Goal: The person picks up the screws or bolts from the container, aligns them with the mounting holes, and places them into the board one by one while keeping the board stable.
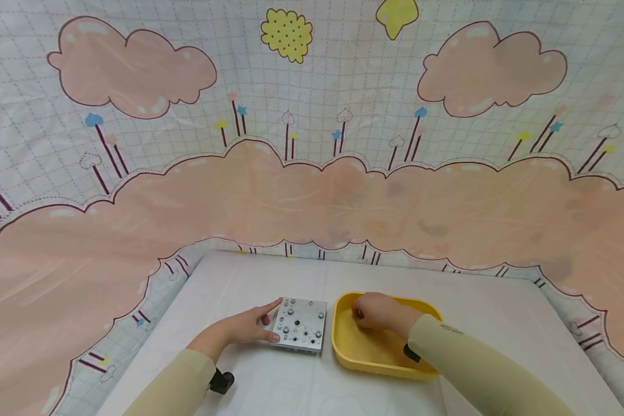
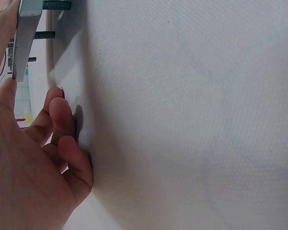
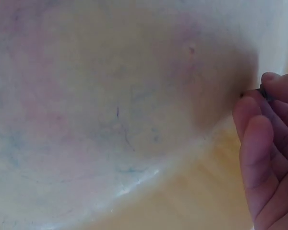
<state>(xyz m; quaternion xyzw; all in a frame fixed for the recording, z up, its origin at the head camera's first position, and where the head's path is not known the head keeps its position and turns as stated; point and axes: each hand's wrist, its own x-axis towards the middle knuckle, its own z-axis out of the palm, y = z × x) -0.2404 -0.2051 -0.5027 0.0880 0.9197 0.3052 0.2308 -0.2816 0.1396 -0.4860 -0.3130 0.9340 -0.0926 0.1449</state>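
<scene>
A square silver metal plate (image 1: 305, 316) with several bolt heads and holes on top sits on the table. My left hand (image 1: 241, 327) holds its left side, index finger at the far corner and thumb at the near one. In the left wrist view, threaded bolts (image 2: 56, 5) stick out under the plate, and the other fingers curl loosely against the tabletop. Inside a yellow plastic bin (image 1: 382, 370), my right hand (image 1: 381, 312) pinches a small dark piece (image 3: 265, 93) between thumb and fingers. Most of that piece is hidden, so its kind is unclear.
The white-covered table (image 1: 270, 387) carries the plate and, to its right, the bin. The bin's raised walls surround my right hand. A patterned curtain (image 1: 322, 202) hangs behind the table and along its sides.
</scene>
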